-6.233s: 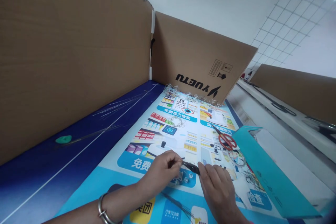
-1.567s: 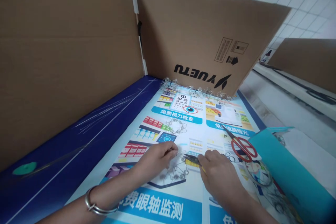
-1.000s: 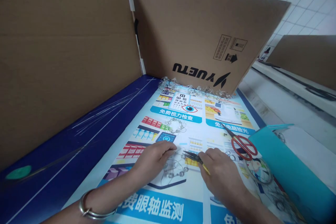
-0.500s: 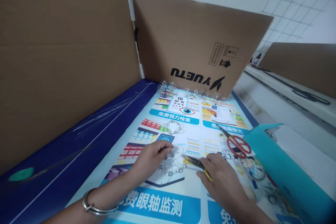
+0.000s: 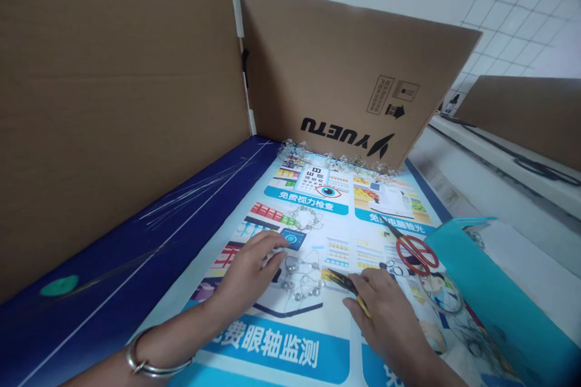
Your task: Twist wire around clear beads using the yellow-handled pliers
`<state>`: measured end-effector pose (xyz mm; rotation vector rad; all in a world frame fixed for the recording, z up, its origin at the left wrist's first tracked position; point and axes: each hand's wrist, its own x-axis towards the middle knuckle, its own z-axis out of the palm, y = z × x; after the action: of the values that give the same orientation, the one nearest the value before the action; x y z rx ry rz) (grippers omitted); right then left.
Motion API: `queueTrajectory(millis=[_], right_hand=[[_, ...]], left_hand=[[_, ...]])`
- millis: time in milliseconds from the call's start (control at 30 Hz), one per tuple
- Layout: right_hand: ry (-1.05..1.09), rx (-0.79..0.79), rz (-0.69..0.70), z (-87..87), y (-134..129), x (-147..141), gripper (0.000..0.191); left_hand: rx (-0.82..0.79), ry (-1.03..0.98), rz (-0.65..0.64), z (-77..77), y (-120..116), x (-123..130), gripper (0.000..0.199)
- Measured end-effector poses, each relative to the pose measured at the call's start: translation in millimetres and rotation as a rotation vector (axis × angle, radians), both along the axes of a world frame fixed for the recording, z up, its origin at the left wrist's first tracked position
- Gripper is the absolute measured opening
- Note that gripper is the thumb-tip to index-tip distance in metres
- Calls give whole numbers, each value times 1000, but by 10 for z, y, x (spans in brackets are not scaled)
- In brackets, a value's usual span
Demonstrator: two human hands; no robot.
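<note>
A ring of clear beads on thin wire (image 5: 303, 284) lies on the printed sheet between my two hands. My left hand (image 5: 254, 266), with a silver bangle at the wrist, hovers just left of the beads, thumb and fingers apart and holding nothing. In my right hand (image 5: 384, 302) is a pair of pliers (image 5: 345, 283) with yellow handles and dark jaws. The jaws point left, close to the right side of the beaded ring. Farther back on the sheet lies a second beaded ring (image 5: 305, 217).
Red-handled scissors (image 5: 415, 254) and a round coil (image 5: 445, 293) lie on the right, beside a turquoise box (image 5: 499, 290). More beaded pieces (image 5: 340, 162) line the foot of a cardboard panel (image 5: 354, 72). A green disc (image 5: 59, 285) sits on the blue surface at left.
My left hand has let go of the beaded ring and drawn back a little to the left, its fingers opening. The pliers stay in my right hand. The whole view has shifted slightly.
</note>
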<state>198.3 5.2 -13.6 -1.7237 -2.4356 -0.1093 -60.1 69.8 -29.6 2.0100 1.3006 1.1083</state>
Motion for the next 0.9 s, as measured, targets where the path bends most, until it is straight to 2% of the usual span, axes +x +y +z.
queueTrajectory(millis=[300,467,667,900], right_hand=[[-84,62,-8,-74,132,34,38],[-95,61,2,-82,152,17,39],[-87,73,27,-93,175,16,38],[-88,70,20,-92,179,22,38]], left_hand=[[33,112,-144,-26,-112,-155,18],[54,200,-172,-25,-133,-185,21],[75,384,-251,-13,-180,-171,33],[-15,533,-350,58,-170,-94,43]])
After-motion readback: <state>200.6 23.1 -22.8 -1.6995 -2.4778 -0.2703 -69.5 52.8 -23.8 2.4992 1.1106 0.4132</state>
